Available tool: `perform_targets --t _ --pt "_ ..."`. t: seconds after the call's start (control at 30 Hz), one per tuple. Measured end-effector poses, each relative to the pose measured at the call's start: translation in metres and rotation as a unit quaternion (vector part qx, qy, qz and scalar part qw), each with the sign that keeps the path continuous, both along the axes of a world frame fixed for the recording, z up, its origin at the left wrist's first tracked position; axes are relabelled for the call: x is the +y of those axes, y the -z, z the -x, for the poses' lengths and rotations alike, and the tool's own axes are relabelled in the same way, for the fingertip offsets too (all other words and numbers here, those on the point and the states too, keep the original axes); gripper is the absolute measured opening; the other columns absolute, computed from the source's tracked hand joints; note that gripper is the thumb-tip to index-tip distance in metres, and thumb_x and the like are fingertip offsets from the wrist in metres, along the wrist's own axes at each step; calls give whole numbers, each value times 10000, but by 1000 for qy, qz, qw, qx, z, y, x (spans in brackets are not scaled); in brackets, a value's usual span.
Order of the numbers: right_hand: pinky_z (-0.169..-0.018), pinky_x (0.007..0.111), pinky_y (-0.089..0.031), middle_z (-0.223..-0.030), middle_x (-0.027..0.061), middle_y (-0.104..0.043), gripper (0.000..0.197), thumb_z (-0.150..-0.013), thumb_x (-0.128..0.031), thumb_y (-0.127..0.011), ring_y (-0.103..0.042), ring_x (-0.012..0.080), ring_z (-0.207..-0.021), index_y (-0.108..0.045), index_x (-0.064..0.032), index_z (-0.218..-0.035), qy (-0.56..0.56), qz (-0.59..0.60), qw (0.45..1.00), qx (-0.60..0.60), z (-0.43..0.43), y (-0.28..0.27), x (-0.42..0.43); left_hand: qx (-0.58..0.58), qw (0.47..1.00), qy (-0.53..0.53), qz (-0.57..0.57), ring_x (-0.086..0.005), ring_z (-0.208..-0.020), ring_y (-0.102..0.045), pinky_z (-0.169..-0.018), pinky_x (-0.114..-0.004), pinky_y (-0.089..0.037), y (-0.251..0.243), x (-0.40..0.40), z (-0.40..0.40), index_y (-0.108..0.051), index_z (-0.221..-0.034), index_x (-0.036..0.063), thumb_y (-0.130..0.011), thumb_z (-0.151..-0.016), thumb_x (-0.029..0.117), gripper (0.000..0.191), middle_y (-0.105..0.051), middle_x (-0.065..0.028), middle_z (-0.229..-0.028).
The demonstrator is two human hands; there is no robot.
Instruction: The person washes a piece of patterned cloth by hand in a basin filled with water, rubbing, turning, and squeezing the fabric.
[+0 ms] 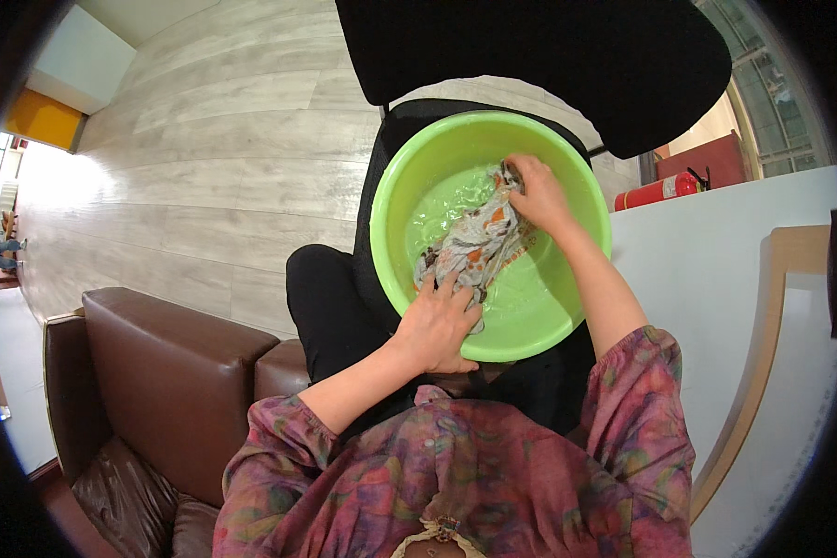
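Note:
A wet grey cloth [485, 234] with orange and dark patches lies bunched along the inside of a light-green plastic basin [383, 230]. Clear water [453, 195] shines around it. At its far end, my right hand [538, 192] grips a bunched piece between thumb and fingers. My left hand [438, 324] reaches over the near rim, fingers pressing the cloth's near end against the basin wall. Its thumb is outside, by the rim. Parts of the cloth are hidden under both hands.
The basin rests on a black chair seat [370, 209], with its dark backrest [530, 49] beyond. A brown leather sofa [167, 363] stands at left. On the right, a red fire extinguisher [659, 192] is beside a white surface [676, 258]. Pale plank flooring [251, 174] extends at the far left.

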State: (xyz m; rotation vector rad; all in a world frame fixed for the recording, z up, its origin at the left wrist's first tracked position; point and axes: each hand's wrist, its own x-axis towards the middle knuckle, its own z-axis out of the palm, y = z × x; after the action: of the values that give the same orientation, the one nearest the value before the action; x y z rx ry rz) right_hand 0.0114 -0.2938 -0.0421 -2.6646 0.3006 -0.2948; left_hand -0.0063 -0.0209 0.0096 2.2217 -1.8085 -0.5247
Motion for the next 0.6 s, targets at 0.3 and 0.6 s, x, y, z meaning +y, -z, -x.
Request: perform_targets --t 0.3,0.6 --pt "-874 414 -489 -1098 174 -632 399 -809 -185 -630 -618 298 -1000 -570 -110 -1196 86 -75 991 65 5 -10 -16 4 1000 2 -19 -409 -1177 -507 -960 -554 -392 5 -8 3 -642 -1086 89 -752 -605 436 604 -575 -146 -1116" --pt "-678 433 -513 -885 123 -574 245 -773 -245 -656 -595 306 -845 -612 -141 -991 -20 113 983 145 -2 -13 44 26 998 12 -65 -405 -1177 -513 -925 -510 -418 8 -9 -2 -659 -1044 90 -735 -626 450 556 -596 -136 -1089"
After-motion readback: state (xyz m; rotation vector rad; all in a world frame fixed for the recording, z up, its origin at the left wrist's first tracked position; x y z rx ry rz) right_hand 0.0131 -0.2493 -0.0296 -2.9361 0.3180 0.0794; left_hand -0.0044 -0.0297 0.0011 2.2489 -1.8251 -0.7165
